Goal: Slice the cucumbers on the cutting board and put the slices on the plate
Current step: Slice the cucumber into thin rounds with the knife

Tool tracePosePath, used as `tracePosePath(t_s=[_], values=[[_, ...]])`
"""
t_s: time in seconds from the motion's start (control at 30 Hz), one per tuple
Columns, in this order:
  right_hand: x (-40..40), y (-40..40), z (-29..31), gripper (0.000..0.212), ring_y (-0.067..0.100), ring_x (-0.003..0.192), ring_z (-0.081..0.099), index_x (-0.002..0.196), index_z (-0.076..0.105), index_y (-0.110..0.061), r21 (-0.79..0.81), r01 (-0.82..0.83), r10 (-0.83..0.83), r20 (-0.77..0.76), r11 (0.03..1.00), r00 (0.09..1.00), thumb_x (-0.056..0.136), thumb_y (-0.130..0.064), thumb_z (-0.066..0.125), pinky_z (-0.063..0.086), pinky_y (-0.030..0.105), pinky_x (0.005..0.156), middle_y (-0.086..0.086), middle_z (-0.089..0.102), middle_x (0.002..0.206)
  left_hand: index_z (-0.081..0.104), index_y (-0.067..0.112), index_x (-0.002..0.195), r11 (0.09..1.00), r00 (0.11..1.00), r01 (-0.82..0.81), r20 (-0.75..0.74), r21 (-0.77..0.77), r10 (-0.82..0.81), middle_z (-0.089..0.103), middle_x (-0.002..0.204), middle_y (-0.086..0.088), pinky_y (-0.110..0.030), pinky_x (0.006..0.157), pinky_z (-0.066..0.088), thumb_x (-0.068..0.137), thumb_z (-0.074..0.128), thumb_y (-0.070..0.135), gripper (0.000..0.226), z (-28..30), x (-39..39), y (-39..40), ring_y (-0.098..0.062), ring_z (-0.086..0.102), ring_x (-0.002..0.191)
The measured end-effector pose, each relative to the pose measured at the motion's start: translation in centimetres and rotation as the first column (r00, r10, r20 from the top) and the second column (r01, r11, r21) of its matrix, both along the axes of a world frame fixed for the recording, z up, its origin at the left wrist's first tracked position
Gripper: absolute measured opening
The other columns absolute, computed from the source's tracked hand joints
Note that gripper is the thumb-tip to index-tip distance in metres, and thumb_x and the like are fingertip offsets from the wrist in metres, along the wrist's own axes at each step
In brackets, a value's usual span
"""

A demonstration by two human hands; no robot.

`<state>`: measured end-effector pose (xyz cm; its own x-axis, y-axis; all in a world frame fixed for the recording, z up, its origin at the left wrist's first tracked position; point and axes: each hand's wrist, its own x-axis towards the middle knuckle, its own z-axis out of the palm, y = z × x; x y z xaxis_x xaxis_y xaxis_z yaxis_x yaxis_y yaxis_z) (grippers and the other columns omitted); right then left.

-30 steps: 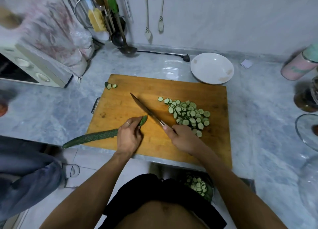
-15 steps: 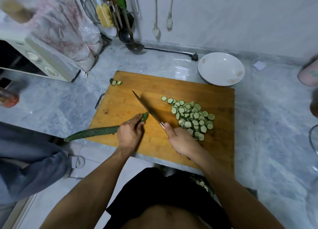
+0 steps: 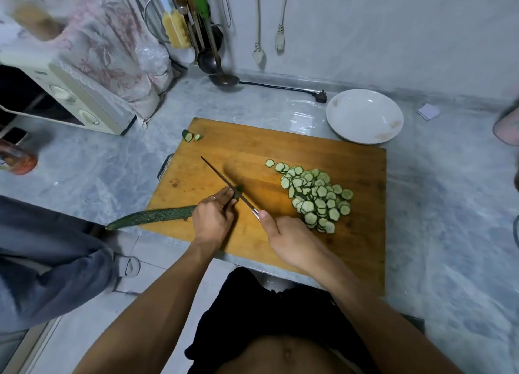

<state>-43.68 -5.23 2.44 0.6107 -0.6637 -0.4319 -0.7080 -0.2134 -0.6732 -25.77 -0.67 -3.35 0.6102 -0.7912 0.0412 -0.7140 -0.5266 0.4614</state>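
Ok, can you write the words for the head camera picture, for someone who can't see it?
A person's left hand holds a cucumber on a wooden cutting board while the right hand cuts its tip with a knife. A pile of slices lies to the right, and the white plate behind holds none.

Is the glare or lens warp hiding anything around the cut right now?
Head view: glare sits on the countertop behind the cutting board, off the cut; knife and cucumber read sharp; the edges bow and smear, blurring the jar at left.
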Motion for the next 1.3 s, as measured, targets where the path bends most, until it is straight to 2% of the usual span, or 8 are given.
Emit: tracePosePath(t_s=[0.23, 0.4, 0.57, 0.77, 1.0, 1.07, 1.2, 1.3], values=[[1.1, -0.8, 0.6, 0.076, 0.019, 0.034, 0.050, 0.055, 0.047, -0.010, 0.141, 0.052, -0.047, -0.045, 0.989, 0.998, 0.101, -0.062, 0.016, 0.043, 0.023, 0.039, 0.005, 0.054, 0.047, 0.073, 0.017, 0.117, 0.994, 0.994, 0.106, 0.008, -0.038, -0.105, 0.068, 0.123, 0.000, -0.026, 0.082, 0.051, 0.086, 0.069, 0.009, 0.031, -0.8, 0.8, 0.0, -0.024, 0.069, 0.102], [3.5, -1.3, -0.7, 0.076, 0.024, 0.039, 0.054, 0.058, 0.048, -0.008, 0.105, 0.065, -0.063, -0.022, 0.992, 0.998, 0.101, -0.062, 0.015, 0.048, 0.028, 0.044, 0.009, 0.054, 0.048, 0.073, 0.016, 0.115, 0.992, 0.993, 0.118, -0.016, -0.041, -0.119, 0.067, 0.124, -0.001, -0.024, 0.083, 0.050, 0.087, 0.068, 0.010, 0.029, -1.2, 1.4, -0.2, -0.023, 0.068, 0.105], [4.3, -0.5, -1.5, 0.066, 0.027, 0.073, 0.051, 0.060, 0.045, -0.015, 0.048, 0.067, -0.069, 0.028, 0.997, 0.997, 0.103, -0.056, 0.018, 0.039, 0.034, 0.066, 0.002, 0.048, 0.062, 0.076, 0.015, 0.108, 0.995, 0.993, 0.089, -0.067, -0.050, -0.092, 0.072, 0.114, -0.005, -0.024, 0.071, 0.047, 0.089, 0.067, 0.015, 0.021, -1.6, 2.0, -0.1, -0.029, 0.069, 0.097], [1.7, -2.0, -0.5, 0.074, 0.025, 0.048, 0.055, 0.079, 0.060, -0.008, 0.175, 0.145, -0.158, 0.066, 0.974, 0.985, 0.098, -0.067, 0.021, 0.049, 0.034, 0.052, 0.013, 0.058, 0.063, 0.075, 0.024, 0.106, 0.987, 0.964, 0.125, -0.223, -0.098, -0.144, 0.071, 0.113, 0.009, -0.031, 0.089, 0.054, 0.083, 0.069, 0.031, 0.025, -1.1, 3.5, -1.2, -0.013, 0.065, 0.102], [-0.4, -4.1, 1.1, 0.071, 0.016, 0.038, 0.045, 0.069, 0.053, -0.013, 0.125, 0.186, -0.201, 0.114, 0.974, 0.973, 0.097, -0.068, 0.017, 0.041, 0.025, 0.044, 0.002, 0.049, 0.051, 0.067, 0.027, 0.108, 0.923, 0.985, 0.174, -0.079, 0.343, -0.156, 0.067, 0.108, 0.001, -0.033, 0.081, 0.053, 0.081, 0.070, 0.055, 0.038, 1.3, 2.2, -6.7, -0.023, 0.063, 0.100], [-0.6, -4.4, 1.3, 0.071, 0.018, 0.041, 0.045, 0.071, 0.053, -0.013, 0.141, 0.206, -0.224, 0.132, 0.968, 0.965, 0.097, -0.068, 0.018, 0.041, 0.026, 0.045, 0.002, 0.048, 0.052, 0.067, 0.024, 0.106, 0.891, 0.982, 0.187, -0.047, 0.414, -0.184, 0.068, 0.105, -0.002, -0.033, 0.077, 0.053, 0.083, 0.071, 0.047, 0.033, 1.1, 2.0, -7.9, -0.026, 0.064, 0.097], [-0.8, -4.7, 1.4, 0.069, 0.020, 0.047, 0.045, 0.070, 0.052, -0.014, 0.149, 0.217, -0.238, 0.143, 0.965, 0.961, 0.097, -0.068, 0.019, 0.041, 0.028, 0.045, 0.005, 0.048, 0.057, 0.071, 0.026, 0.086, 0.943, 0.971, 0.192, -0.195, 0.270, -0.142, 0.071, 0.094, 0.000, -0.031, 0.075, 0.055, 0.086, 0.065, 0.022, 0.007, 0.7, 3.6, -8.7, -0.021, 0.066, 0.086], [-0.8, -4.7, 1.5, 0.070, 0.019, 0.044, 0.046, 0.068, 0.052, -0.013, 0.129, 0.198, -0.214, 0.132, 0.972, 0.968, 0.096, -0.068, 0.019, 0.040, 0.024, 0.042, 0.004, 0.049, 0.054, 0.070, 0.024, 0.086, 0.996, 0.961, -0.014, -0.276, 0.084, 0.037, 0.071, 0.091, 0.002, -0.029, 0.076, 0.054, 0.090, 0.063, 0.020, 0.009, 0.6, 7.4, -8.7, -0.019, 0.065, 0.083]])
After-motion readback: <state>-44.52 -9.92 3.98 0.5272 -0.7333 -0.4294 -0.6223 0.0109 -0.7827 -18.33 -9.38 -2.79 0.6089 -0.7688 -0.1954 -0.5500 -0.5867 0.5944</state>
